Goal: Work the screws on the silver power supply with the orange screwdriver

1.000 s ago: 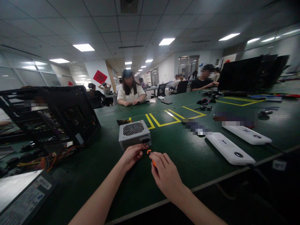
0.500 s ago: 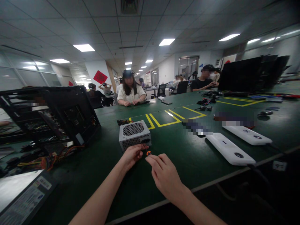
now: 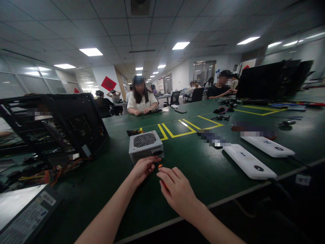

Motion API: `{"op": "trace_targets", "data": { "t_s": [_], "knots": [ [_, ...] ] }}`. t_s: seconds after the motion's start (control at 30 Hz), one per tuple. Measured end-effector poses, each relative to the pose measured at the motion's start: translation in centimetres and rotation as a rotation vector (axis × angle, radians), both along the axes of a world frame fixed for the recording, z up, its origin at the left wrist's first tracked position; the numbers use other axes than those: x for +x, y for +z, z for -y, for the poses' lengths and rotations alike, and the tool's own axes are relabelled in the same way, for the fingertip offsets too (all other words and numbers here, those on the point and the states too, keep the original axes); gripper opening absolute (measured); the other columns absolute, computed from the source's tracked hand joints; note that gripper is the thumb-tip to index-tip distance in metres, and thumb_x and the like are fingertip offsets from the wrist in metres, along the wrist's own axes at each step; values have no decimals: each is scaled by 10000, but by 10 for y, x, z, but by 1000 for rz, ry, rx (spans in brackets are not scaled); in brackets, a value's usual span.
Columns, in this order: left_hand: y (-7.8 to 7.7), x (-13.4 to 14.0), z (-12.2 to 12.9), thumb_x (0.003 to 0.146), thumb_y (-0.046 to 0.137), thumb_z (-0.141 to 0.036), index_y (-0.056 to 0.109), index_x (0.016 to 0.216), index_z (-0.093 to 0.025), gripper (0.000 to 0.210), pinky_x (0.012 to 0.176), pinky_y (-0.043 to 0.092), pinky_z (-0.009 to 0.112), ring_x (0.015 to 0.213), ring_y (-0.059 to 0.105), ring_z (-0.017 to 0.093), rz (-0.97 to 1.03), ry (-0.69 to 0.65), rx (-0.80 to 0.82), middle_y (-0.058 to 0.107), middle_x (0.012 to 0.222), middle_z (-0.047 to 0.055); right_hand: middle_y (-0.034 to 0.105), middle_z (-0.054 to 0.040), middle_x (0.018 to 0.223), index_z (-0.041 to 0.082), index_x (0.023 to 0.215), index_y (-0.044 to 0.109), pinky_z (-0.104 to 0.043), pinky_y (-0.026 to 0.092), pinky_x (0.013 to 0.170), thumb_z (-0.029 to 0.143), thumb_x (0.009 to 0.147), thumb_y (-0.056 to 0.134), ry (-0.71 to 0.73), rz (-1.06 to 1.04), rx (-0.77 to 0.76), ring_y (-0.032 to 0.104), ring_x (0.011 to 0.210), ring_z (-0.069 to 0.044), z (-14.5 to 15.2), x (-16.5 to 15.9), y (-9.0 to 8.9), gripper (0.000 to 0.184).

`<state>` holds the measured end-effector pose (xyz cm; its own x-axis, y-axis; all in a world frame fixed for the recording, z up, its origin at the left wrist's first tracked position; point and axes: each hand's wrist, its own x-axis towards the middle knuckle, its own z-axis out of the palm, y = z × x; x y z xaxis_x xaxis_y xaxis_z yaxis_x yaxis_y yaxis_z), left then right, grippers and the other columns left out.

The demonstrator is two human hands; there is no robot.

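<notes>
A grey metal power supply unit (image 3: pixel 145 139) with a honeycomb fan grille on top sits on the green table in front of me. My left hand (image 3: pixel 144 169) is at its near face, fingers curled and index fingertip by the power socket. What those fingers grip, if anything, is hidden. My right hand (image 3: pixel 176 188) is closed around a screwdriver (image 3: pixel 160 166) with an orange-and-black handle, mostly covered by the fingers. Its thin shaft points at the unit's near face beside my left fingertips; the tip's exact contact cannot be made out.
An open black computer case (image 3: pixel 76 125) stands at left, with loose coloured cables (image 3: pixel 57 171) before it. Another labelled metal unit (image 3: pixel 27 213) lies near left. Two white power banks (image 3: pixel 248 162) are at right. Yellow tape (image 3: pixel 177 135) marks the table; a co-worker (image 3: pixel 142 98) sits opposite.
My right hand's fingers have shifted slightly on the screwdriver handle, and the handle has turned a little. The power supply unit and my left hand stay in place.
</notes>
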<state>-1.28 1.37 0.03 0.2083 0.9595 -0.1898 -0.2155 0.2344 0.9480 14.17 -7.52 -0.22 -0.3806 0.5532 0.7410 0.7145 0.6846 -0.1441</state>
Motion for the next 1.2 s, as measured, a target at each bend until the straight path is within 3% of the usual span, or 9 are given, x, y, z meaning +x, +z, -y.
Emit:
{"op": "trace_targets", "data": {
  "t_s": [0.1, 0.2, 0.33, 0.43, 0.6, 0.77, 0.9, 1.03, 1.2],
  "knots": [
    [0, 0, 1, 740, 545, -100, 655, 904, -81, 198, 381, 303, 133, 461, 433, 9, -2, -15, 21, 654, 1007, 142, 568, -116, 1033, 144, 1029, 527, -317, 498, 718, 239, 873, 438, -67, -110, -43, 573, 866, -192, -1, 0, 0, 203],
    [0, 1, 0, 743, 540, -101, 655, 903, -81, 198, 380, 302, 133, 463, 432, 9, -5, -19, 29, 655, 1004, 141, 578, -108, 994, 129, 1067, 499, -282, 502, 637, 174, 878, 386, -105, -122, -68, 587, 773, -165, -1, 1, -2, 225],
    [0, 1, 0, 736, 542, -98, 650, 914, -78, 209, 377, 305, 141, 458, 429, 12, -9, 4, 6, 651, 1023, 150, 608, -83, 982, 159, 1065, 513, -348, 483, 746, 46, 796, 403, -65, 21, 11, 564, 814, -185, -2, 0, -4, 312],
    [-1, 0, 0, 730, 556, -108, 648, 919, -78, 212, 385, 314, 140, 467, 432, 12, 0, -7, 12, 646, 1035, 152, 592, -93, 1028, 173, 1054, 520, -364, 477, 791, 92, 810, 435, -64, 30, 25, 563, 894, -200, -1, -1, -2, 270],
    [-2, -1, 0, 738, 549, -111, 649, 925, -82, 214, 390, 308, 135, 469, 430, 7, -6, -18, 18, 651, 1018, 142, 566, -114, 1042, 144, 1098, 473, -279, 511, 637, 187, 881, 367, -109, -75, -81, 594, 794, -163, 1, -1, -1, 245],
    [-2, -1, -1, 748, 542, -109, 637, 934, -77, 211, 391, 312, 137, 468, 430, 10, 4, -14, 13, 646, 1033, 154, 606, -77, 995, 169, 1069, 503, -362, 482, 724, 47, 773, 428, -57, 73, -44, 547, 796, -197, -1, 0, -4, 329],
    [-2, -2, -1, 754, 543, -119, 627, 938, -77, 208, 399, 316, 131, 475, 437, 9, 16, -30, 19, 641, 1046, 153, 592, -82, 1023, 178, 1055, 519, -362, 477, 761, 90, 800, 454, -63, 51, -48, 551, 850, -202, -1, -1, -3, 278],
    [-2, -2, 0, 754, 547, -126, 627, 947, -79, 214, 409, 323, 132, 476, 437, 7, 10, -37, 22, 642, 1041, 151, 558, -114, 1057, 137, 1083, 500, -275, 501, 644, 134, 840, 427, -123, -52, -135, 594, 769, -160, 0, -2, -4, 254],
    [-3, -2, -2, 760, 535, -118, 625, 945, -72, 211, 399, 311, 134, 466, 426, 5, -12, -39, 37, 641, 1032, 152, 606, -84, 1040, 157, 1068, 520, -321, 472, 714, 55, 806, 413, -157, 3, 13, 576, 812, -183, -2, 1, -9, 301]
  ]
}}
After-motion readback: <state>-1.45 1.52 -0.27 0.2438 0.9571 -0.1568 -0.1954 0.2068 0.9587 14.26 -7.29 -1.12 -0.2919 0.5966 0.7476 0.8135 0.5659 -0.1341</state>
